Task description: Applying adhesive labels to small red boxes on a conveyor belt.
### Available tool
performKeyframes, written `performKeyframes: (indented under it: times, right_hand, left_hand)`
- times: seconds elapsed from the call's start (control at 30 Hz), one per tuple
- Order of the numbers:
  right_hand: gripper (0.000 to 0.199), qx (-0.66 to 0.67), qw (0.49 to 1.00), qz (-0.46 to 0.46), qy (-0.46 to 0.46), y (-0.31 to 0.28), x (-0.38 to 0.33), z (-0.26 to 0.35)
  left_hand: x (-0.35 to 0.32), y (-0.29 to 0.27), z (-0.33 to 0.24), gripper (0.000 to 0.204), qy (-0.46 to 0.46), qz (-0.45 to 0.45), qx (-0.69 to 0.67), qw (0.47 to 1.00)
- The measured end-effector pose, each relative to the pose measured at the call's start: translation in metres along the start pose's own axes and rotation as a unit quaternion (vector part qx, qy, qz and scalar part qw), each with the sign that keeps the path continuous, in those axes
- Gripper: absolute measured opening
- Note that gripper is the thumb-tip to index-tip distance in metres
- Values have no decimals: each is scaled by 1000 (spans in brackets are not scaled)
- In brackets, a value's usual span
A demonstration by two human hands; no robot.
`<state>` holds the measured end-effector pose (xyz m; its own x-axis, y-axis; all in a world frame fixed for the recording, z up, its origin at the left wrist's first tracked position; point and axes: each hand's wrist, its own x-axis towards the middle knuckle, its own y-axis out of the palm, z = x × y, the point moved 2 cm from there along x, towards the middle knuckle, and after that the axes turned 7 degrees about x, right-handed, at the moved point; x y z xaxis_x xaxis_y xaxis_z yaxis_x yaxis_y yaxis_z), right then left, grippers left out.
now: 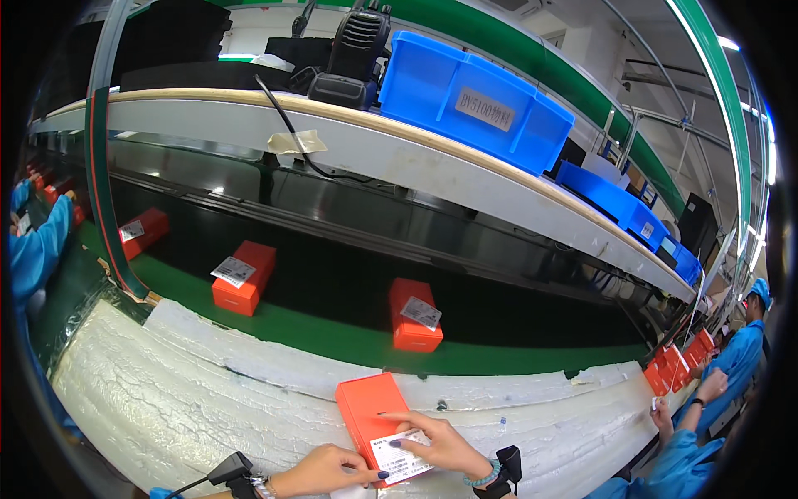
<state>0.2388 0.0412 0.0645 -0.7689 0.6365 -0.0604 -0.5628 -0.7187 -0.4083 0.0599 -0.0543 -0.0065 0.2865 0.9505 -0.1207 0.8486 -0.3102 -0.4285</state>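
Note:
An orange-red box point(366, 401) lies on the white padded bench top in front of me. On its near part is a white printed label point(405, 462). My left hand point(320, 471) is closed, with its fingers curled and the tips pinching at the label's lower left corner, over the box's near edge. Across the label and the box's right side rests my right hand point(445, 447), with its index finger stretched out and its thumb apart, pressing on the label. Dark nails show on both hands.
Behind the bench runs a green conveyor belt point(332, 337) carrying labelled orange-red boxes point(416, 318). Above it a shelf point(416, 160) holds a two-way radio point(356, 58) and blue bins point(474, 100). People in blue point(736, 353) work at both sides, and orange-red boxes point(667, 370) stand at right.

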Motion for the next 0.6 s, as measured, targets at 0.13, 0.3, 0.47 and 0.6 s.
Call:
performKeyframes:
  times: [0.13, 0.3, 0.47, 0.6]
  right_hand:
    - [48, -18, 1000, -1, -6, -2, 3, -4]
    - [48, -29, 1000, 8, -3, -1, 5, -4]
    - [47, -34, 999, 5, -11, 1, 4, -3]
    - [47, -42, 999, 4, 2, 1, 7, -4]
  left_hand:
    - [1, 3, -9, 24, 26, -41, -49, 998]
    - [9, 11, 20, 28, 55, -27, 21, 998]
    - [8, 11, 18, 28, 45, -21, 18, 999]
    - [11, 9, 17, 27, 33, -12, 42, 999]
